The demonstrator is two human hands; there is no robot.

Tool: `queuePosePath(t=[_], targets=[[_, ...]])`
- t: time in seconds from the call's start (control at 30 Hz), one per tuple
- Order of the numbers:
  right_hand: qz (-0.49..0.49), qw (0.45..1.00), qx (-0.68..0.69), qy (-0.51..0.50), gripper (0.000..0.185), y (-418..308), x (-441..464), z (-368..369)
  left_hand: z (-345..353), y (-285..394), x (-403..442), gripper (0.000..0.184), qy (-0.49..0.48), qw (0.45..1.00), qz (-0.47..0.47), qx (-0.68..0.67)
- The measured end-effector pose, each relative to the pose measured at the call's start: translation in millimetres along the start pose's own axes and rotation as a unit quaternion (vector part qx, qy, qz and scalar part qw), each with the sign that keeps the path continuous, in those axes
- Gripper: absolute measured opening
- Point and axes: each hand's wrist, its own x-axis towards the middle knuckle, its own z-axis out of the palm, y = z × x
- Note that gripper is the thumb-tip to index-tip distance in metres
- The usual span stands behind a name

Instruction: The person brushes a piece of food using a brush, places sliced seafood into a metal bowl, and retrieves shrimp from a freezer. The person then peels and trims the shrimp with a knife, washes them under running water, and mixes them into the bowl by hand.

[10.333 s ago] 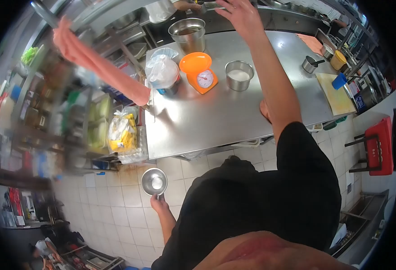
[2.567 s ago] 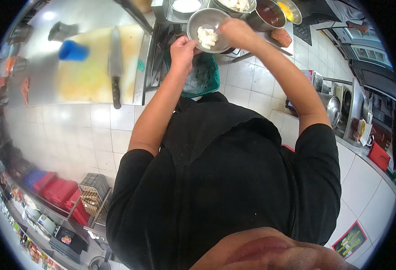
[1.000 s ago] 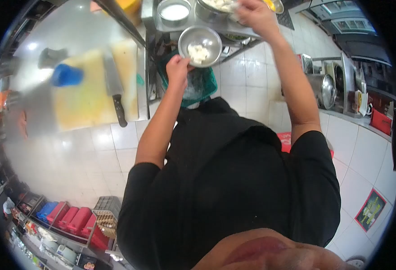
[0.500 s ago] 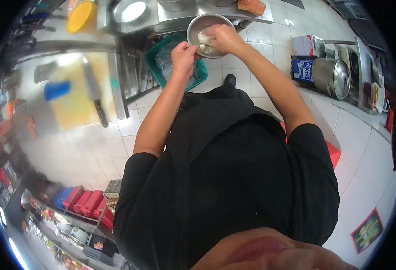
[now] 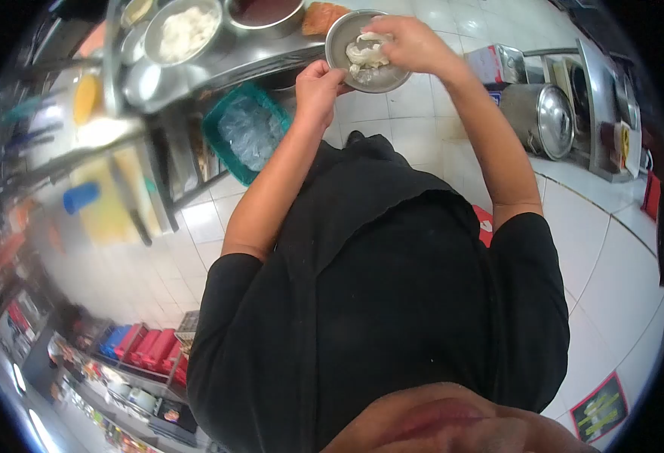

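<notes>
The floor (image 5: 415, 102) below the right hand (image 5: 415, 47) is laid with pale tiles. Beyond that hand's right, a white-tiled wall (image 5: 596, 294) is hung with a red-bordered poster (image 5: 600, 408). Left of the left hand (image 5: 318, 94), a steel counter (image 5: 240, 51) is placed; farther off, 2 light strips (image 5: 43, 432) are lit.

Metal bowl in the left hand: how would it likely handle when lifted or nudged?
The metal bowl is probably stiff, as its rim shows a clean round outline. It seems fairly light: the left hand holds it at one edge. Its smooth-looking wall may let the white food slide if tilted.
</notes>
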Motion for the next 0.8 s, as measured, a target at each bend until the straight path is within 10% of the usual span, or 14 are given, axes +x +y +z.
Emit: queuePosePath(t=[0.1,0.33,0.47,0.57,0.8], targets=[[0.043,0.974,-0.223,0.010,0.032,10,-16,26,29,-8,22,0.024,-0.028,0.999,0.002,0.016],[0.245,0.969,0.006,-0.013,0.024,52,-28,-54,79,-22,55,0.024,-0.108,0.992,-0.038,0.051],[0.034,0.997,-0.012,0.068,0.013,77,-46,-94,109,-39,78,0.024,-0.127,0.988,-0.051,0.076],[0.210,0.967,0.099,0.107,0.018,88,-54,-114,141,-45,92,0.027,-0.133,0.987,-0.066,0.062],[0.238,0.940,0.129,0.206,0.023,178,-78,-188,253,-83,159,0.021,-0.156,0.979,-0.096,0.089]])
